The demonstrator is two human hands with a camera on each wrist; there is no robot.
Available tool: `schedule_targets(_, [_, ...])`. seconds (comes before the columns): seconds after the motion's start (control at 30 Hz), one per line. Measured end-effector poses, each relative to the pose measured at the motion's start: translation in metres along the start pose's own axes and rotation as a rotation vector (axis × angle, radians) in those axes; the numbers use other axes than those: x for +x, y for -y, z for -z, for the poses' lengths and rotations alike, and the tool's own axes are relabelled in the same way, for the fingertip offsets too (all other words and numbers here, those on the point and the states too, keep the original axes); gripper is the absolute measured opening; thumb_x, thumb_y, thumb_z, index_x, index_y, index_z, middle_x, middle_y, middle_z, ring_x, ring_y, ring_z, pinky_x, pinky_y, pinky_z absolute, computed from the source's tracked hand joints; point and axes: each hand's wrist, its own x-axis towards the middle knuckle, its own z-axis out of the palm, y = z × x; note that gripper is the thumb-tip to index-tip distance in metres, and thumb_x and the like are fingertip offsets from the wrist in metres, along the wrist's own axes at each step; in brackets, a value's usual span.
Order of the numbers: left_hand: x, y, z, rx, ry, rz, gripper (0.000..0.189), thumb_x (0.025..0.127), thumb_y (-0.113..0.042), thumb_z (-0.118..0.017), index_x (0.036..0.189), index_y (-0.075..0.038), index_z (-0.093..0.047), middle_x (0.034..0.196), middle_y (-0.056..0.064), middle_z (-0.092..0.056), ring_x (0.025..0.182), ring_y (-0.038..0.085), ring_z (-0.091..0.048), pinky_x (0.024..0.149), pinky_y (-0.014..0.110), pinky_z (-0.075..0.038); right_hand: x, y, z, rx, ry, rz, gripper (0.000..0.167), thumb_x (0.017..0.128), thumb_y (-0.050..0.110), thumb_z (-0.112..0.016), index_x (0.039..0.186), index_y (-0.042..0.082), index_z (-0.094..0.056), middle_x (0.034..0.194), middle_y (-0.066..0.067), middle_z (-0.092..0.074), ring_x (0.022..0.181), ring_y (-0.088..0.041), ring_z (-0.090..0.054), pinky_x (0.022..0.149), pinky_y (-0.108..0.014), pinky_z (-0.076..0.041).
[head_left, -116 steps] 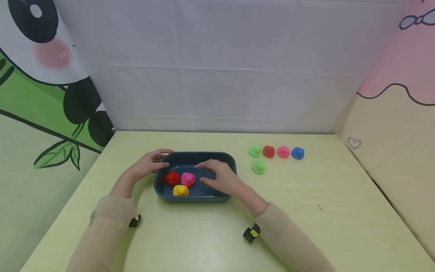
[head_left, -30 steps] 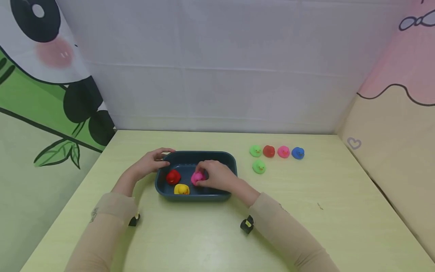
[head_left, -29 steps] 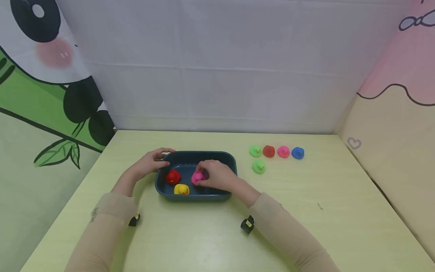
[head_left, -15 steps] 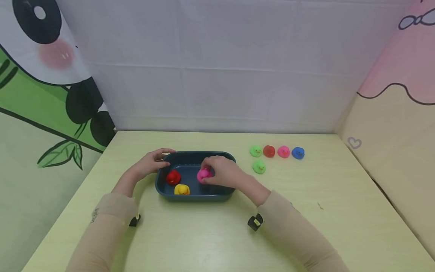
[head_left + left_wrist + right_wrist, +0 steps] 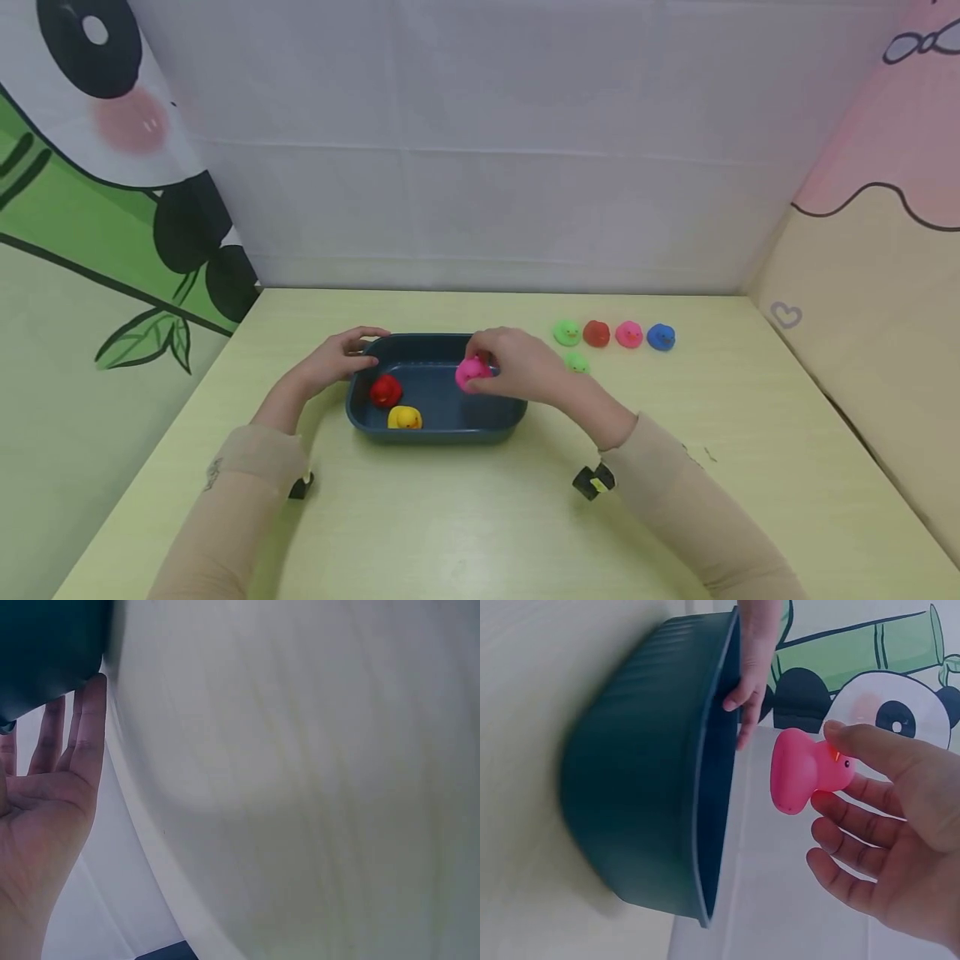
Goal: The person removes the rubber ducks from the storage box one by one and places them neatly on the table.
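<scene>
On the table (image 5: 450, 525) we have a dark blue tray (image 5: 438, 404); our left hand (image 5: 332, 358) rests, fingers extended, at its left end. Our right hand (image 5: 525, 367) pinches a pink duck (image 5: 799, 772) above the tray's right side; a red duck (image 5: 386, 391) and yellow duck (image 5: 405, 418) lie inside.

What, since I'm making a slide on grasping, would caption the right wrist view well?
Right hand pinching a pink duck above the tub, which the left hand touches.
</scene>
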Motion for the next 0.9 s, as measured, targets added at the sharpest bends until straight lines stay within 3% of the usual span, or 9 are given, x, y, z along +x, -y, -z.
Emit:
schedule_targets(0.47, [0.006,-0.004,-0.003,0.010,-0.013,0.016,0.048,0.093,-0.023,-0.060,0.138,-0.027,-0.043,0.142,0.019,-0.042,0.121,0.040,-0.049,0.090,0.051,-0.049,-0.025,-0.020,0.053,-0.007,-0.028,-0.074,0.036,0.077,0.037,-0.077,0.103,0.016,-0.063,0.088,0.005,-0.059,0.084,-0.014,-0.053,0.065,-0.025,-0.048])
schedule_targets(0.67, [0.007,-0.005,-0.004,0.030,-0.022,0.031,0.048,0.092,-0.025,-0.060,0.137,-0.029,-0.043,0.144,0.018,-0.039,0.125,0.041,-0.045,0.090,0.052,-0.048,-0.039,-0.034,0.074,-0.008,-0.087,-0.083,0.032,0.077,0.037,-0.077,0.100,0.018,-0.063,0.089,0.007,-0.060,0.085,-0.014,-0.053,0.071,-0.028,-0.047])
schedule_targets(0.9, [0.007,-0.004,-0.003,0.031,-0.020,0.033,0.049,0.092,-0.026,-0.061,0.137,-0.029,-0.043,0.144,0.018,-0.039,0.124,0.041,-0.046,0.090,0.051,-0.049,-0.055,-0.050,0.093,0.046,-0.170,-0.084,0.028,0.076,0.032,-0.078,0.097,0.021,-0.063,0.087,0.009,-0.060,0.082,-0.015,-0.054,0.067,-0.030,-0.048])
